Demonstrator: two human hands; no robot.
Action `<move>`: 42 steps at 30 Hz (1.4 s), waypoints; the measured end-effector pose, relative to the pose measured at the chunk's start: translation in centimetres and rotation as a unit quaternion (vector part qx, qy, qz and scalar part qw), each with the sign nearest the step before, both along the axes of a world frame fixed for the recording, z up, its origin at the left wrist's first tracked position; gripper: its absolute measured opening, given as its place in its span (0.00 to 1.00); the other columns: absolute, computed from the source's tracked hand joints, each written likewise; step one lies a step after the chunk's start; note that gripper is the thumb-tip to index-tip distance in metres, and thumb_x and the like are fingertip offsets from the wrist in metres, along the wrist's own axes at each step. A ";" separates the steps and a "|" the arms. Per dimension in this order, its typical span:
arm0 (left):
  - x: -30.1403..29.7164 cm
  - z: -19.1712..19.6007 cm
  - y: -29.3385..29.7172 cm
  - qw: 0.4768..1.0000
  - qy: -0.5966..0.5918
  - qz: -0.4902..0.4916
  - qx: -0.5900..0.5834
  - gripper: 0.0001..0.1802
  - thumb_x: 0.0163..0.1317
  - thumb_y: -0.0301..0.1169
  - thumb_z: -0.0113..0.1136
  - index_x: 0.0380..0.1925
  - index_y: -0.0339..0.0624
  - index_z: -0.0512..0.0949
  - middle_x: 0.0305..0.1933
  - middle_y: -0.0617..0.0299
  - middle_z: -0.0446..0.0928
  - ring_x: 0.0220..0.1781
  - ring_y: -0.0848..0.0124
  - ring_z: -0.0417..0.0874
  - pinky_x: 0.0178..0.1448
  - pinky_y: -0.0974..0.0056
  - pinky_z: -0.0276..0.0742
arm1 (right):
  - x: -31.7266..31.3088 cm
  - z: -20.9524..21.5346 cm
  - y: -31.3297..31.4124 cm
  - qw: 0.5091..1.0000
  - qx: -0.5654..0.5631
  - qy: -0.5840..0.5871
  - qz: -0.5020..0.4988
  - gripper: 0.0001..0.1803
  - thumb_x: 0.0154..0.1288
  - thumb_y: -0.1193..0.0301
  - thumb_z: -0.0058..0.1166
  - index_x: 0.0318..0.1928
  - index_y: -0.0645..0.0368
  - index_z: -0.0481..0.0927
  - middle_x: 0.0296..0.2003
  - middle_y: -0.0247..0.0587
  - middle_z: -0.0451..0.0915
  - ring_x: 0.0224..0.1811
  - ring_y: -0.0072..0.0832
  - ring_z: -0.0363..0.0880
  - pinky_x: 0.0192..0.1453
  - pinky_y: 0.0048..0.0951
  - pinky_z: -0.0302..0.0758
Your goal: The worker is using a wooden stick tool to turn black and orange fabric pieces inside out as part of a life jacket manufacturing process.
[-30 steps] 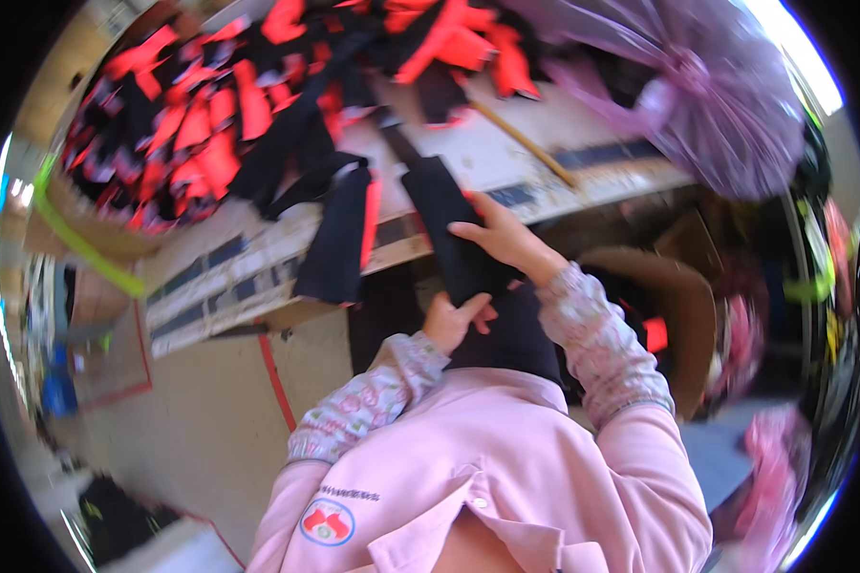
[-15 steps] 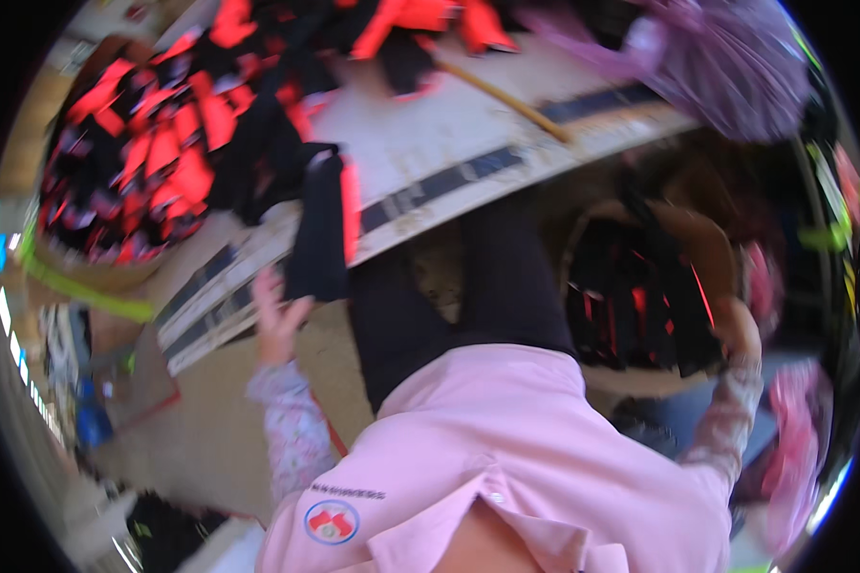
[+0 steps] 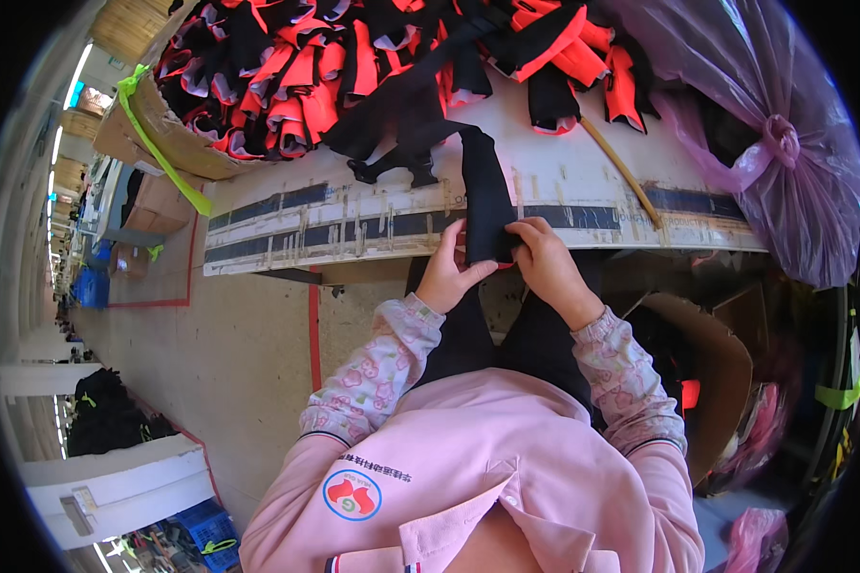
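Squarely at the table edge point(image 3: 373, 250), both hands point(image 3: 447, 273) point(image 3: 552, 269) hold black cloth point(image 3: 488, 196)

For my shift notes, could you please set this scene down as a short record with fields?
Left hand: grips the near end of a black fabric piece
Right hand: at that piece's right edge
Work surface: pale table, worn tape along its front
Beyond the hands: heap of black and orange pieces
On table: thin yellowish stick
Right: knotted purple plastic bag
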State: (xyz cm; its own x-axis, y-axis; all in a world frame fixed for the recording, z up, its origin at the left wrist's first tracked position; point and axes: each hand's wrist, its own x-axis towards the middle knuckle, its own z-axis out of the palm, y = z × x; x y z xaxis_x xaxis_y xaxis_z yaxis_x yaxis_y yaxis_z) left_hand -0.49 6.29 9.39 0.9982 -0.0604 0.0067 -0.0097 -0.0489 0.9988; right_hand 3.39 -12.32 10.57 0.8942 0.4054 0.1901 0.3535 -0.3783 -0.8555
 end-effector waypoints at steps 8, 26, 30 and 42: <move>-1.6 -2.6 -1.6 0.952 0.217 0.055 -0.207 0.20 0.62 0.34 0.52 0.53 0.41 0.63 0.41 0.53 0.76 0.33 0.64 0.82 0.37 0.65 0.79 | -0.7 -0.3 0.5 0.996 0.018 -0.023 -0.087 0.13 0.52 0.83 0.44 0.39 0.66 0.76 0.36 0.49 0.73 0.33 0.48 0.75 0.39 0.35 0.73; -1.0 -4.7 -2.1 0.927 0.276 0.166 -0.193 0.15 0.64 0.37 0.47 0.42 0.37 0.73 0.32 0.53 0.79 0.28 0.63 0.83 0.35 0.61 0.81 | 0.4 -3.0 1.8 0.994 -0.033 0.064 -0.087 0.22 0.34 0.90 0.55 0.34 0.62 0.67 0.33 0.53 0.72 0.39 0.51 0.72 0.42 0.39 0.70; -1.3 -6.4 -2.8 0.904 0.282 0.111 -0.301 0.19 0.64 0.40 0.44 0.45 0.38 0.72 0.36 0.54 0.79 0.34 0.62 0.82 0.41 0.58 0.81 | 0.4 -3.3 1.9 0.993 -0.025 0.068 -0.097 0.23 0.34 0.89 0.58 0.34 0.62 0.67 0.31 0.49 0.72 0.36 0.44 0.72 0.40 0.35 0.70; -0.4 -5.6 -3.1 0.935 0.240 0.116 -0.233 0.21 0.68 0.44 0.43 0.54 0.45 0.66 0.41 0.54 0.78 0.33 0.60 0.83 0.38 0.60 0.82 | 0.1 -2.5 1.8 0.994 -0.029 0.075 -0.076 0.21 0.36 0.90 0.53 0.35 0.62 0.67 0.34 0.53 0.72 0.39 0.51 0.72 0.42 0.38 0.71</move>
